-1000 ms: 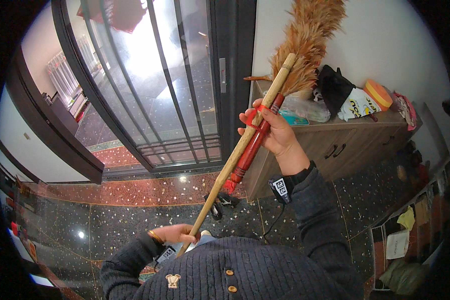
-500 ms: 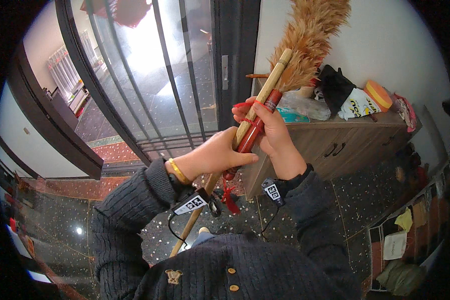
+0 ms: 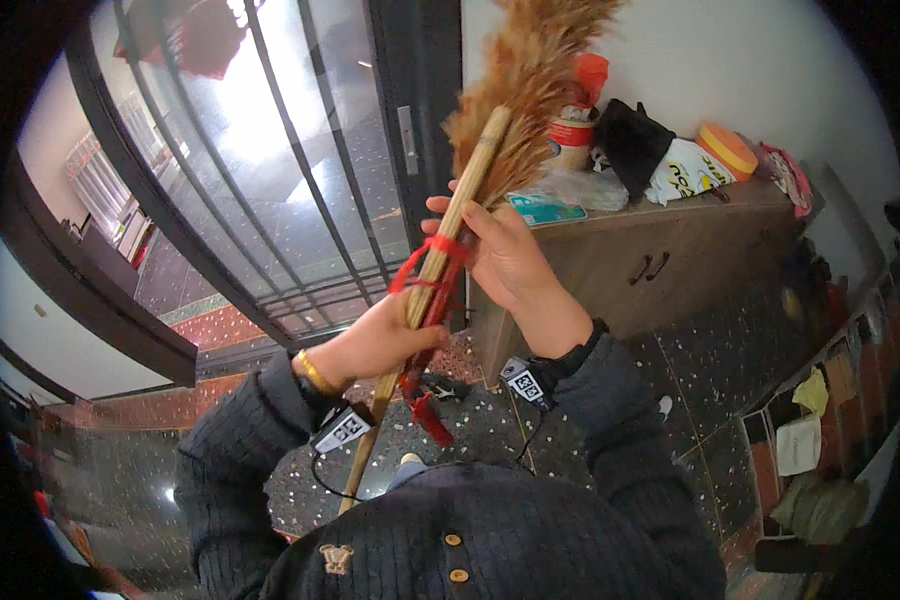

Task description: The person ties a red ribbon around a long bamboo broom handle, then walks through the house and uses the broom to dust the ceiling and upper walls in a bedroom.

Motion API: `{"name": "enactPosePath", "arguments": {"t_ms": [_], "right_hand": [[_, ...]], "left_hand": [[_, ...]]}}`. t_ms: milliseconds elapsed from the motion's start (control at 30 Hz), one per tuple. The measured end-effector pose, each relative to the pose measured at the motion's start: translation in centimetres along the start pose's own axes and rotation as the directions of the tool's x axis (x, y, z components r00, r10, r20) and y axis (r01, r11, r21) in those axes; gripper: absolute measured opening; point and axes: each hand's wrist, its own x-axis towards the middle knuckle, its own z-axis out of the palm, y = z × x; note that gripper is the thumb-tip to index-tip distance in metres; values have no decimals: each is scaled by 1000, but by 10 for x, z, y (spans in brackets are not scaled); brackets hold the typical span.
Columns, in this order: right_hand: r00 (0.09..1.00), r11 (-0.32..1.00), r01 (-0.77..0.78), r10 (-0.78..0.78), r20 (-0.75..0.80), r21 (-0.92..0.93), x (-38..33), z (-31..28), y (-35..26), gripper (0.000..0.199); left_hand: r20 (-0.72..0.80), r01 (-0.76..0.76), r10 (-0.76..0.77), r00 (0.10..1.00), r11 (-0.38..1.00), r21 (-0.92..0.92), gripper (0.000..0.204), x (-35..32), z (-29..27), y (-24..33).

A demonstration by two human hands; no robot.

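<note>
Winding the red cord goes best with the left hand clamping the duster stick firmly while the right hand, fingers curled around it, keeps the cord taut.

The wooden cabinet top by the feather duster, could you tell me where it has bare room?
The wooden cabinet top is crowded at the back: red-lidded jar, black bag, orange lid. Bare strips border its front edge and right end.

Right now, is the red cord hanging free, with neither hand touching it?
No, the left hand and the right hand both hold the bamboo stick right where the red cord wraps it.
</note>
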Motion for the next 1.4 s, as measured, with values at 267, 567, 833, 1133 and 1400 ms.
{"name": "enactPosePath", "arguments": {"t_ms": [267,567,833,1133,1400], "right_hand": [[966,999,9,-22,-258,-52,4,6,20,17],[980,1000,27,-29,-197,-11,6,11,16,14],[980,999,48,-48,-192,-4,0,17,6,13],[977,997,62,-69,-202,-42,-3,14,4,12],[975,998,68,-67,-214,0,-2,6,9,14]], "left_hand": [[-121,-39,44,992,998,42,25,-29,22,-48],[-30,-45,35,999,873,-485,62,-17,12,-41],[134,-50,179,975,761,-647,50,-4,7,-62],[180,-55,190,965,821,-568,59,-23,15,-81],[196,-19,142,970,852,-524,65,-50,20,-97]]}}
